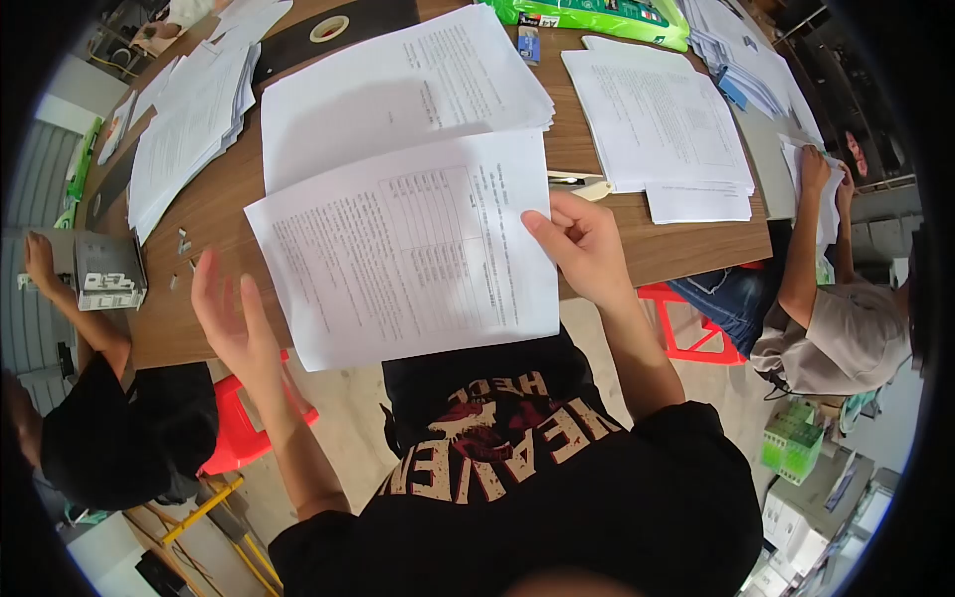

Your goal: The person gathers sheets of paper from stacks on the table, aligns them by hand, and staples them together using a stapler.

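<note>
A printed sheaf of paper [428,249] with text and a table is pinched at its right edge by my right hand [582,239], thumb on top. It hangs tilted over the table's front edge, partly overlapping a larger stack of printed sheets [338,129]. My left hand [234,313] is held beside the sheaf's left edge, fingers apart and holding nothing. Just beyond my right hand, a stapler-like tool [580,185] lies partly hidden by the paper. Whether the sheaf is one sheet or a few, I cannot tell.
More paper stacks lie at right [667,119] and left [194,139] on the wooden table [676,244]. A tape roll [329,29], a small blue box [529,45] and a green package [607,18] sit at the back. People sit on both sides, near red stools [239,428].
</note>
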`<state>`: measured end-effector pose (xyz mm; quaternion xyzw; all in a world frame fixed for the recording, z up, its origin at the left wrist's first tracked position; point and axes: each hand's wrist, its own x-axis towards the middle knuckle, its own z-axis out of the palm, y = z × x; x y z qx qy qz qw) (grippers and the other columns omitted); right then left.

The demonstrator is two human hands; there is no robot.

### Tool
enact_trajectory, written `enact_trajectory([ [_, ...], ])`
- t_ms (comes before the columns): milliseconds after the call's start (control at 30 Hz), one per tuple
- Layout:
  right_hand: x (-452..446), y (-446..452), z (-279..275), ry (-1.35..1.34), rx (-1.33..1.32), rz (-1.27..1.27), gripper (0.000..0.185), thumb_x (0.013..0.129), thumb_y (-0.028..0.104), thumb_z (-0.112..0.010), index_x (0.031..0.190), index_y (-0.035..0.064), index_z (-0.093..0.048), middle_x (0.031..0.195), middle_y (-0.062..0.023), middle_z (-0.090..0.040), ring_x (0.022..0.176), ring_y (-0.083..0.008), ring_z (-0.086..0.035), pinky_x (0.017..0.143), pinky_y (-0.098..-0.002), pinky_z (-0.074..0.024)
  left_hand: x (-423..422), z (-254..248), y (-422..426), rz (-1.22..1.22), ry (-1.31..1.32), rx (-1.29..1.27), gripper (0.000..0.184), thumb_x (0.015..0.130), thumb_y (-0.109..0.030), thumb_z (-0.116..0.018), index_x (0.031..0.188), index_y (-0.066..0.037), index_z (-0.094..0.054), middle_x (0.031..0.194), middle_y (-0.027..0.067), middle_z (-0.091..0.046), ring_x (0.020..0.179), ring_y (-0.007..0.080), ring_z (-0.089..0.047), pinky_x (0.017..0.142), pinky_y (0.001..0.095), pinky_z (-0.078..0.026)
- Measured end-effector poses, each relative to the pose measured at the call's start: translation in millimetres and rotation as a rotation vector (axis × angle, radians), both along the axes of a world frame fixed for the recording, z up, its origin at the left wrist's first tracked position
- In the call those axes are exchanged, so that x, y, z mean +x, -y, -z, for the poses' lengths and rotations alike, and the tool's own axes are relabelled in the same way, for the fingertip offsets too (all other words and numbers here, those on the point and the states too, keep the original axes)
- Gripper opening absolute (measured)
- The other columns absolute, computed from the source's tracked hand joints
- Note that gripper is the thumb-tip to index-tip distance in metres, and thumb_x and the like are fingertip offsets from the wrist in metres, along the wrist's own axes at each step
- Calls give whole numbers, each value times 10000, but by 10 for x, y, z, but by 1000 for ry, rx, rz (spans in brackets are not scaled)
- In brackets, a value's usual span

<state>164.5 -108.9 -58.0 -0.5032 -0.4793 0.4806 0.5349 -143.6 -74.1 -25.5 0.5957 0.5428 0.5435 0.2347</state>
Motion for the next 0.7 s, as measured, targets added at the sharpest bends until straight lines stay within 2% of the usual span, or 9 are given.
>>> enact_trajectory([
  [33, -14, 7, -11, -14, 0, -4, 183, 855, 38, -545, 1011, -48, -588, 806, -28, -619, 634, -20, -508, 526, -174, -397, 130, -128, -28, 2, -106, 87, 404, 855, -45, -516, 1243, -2, -415, 1240, 157, -460, 1147, 229, -460, 970, 343, -344],
  [167, -51, 25, 38, 5, 8, 4, 190, 853, 44, -550, 1020, -36, -597, 830, -46, -626, 674, -42, -553, 552, -191, -446, 784, -532, -330, 543, -477, 301, 330, 809, -58, -563, 1137, -42, -527, 1104, 128, -567, 1030, 261, -548, 871, 334, -420],
  [267, -49, 42, 34, -15, -28, 9, 186, 852, 51, -555, 1013, -29, -604, 828, -47, -626, 668, -45, -558, 540, -194, -452, 1235, -545, -619, 682, -424, 295, 250, 810, -105, -576, 1057, -69, -581, 988, 110, -606, 939, 256, -580, 798, 308, -445],
  [333, -32, 52, 56, -27, -22, 19, 192, 850, 53, -559, 1019, -28, -603, 828, -48, -626, 682, -48, -560, 557, -200, -457, 1369, -507, -820, 1044, -530, -23, 188, 842, -101, -544, 1006, -22, -590, 879, 95, -619, 823, 158, -585, 801, 256, -434],
  [433, 49, 84, 58, 35, -18, -8, 244, 846, 52, -560, 1078, -24, -570, 881, -65, -624, 750, -65, -566, 627, -217, -468, 1474, -522, -910, 1084, -637, -212, 150, 854, -130, -541, 938, -16, -590, 743, 64, -574, 662, 122, -505, 672, 234, -424],
  [500, 34, 78, 30, 111, -23, -49, 295, 845, 48, -557, 1131, -22, -538, 934, -80, -621, 804, -79, -572, 679, -229, -473, 1505, -444, -943, 1100, -584, -192, 144, 859, -134, -535, 915, -12, -586, 708, 48, -542, 636, 111, -459, 630, 233, -400],
  [533, -44, 48, 7, -10, 133, 45, 377, 835, 43, -562, 1198, -16, -474, 1023, -108, -595, 881, -106, -567, 744, -248, -460, 1513, -402, -949, 1102, -520, -170, 144, 864, -138, -529, 892, -7, -582, 674, 32, -510, 610, 101, -414, 588, 233, -376],
  [600, -55, 20, -17, -133, 277, 133, 468, 826, 37, -567, 1265, -11, -411, 1113, -135, -569, 958, -133, -562, 809, -268, -448, 1531, -378, -967, 1112, -523, -200, 144, 863, -139, -530, 891, -8, -583, 669, 27, -510, 606, 96, -411, 579, 232, -370],
  [700, 21, -48, -6, 80, 338, 47, 624, 802, 64, -595, 1340, -5, -287, 1254, -185, -469, 1086, -215, -520, 902, -308, -401, 1553, -350, -982, 1125, -514, -223, 144, 861, -141, -535, 887, -8, -585, 660, 18, -505, 599, 91, -405, 567, 229, -360],
])
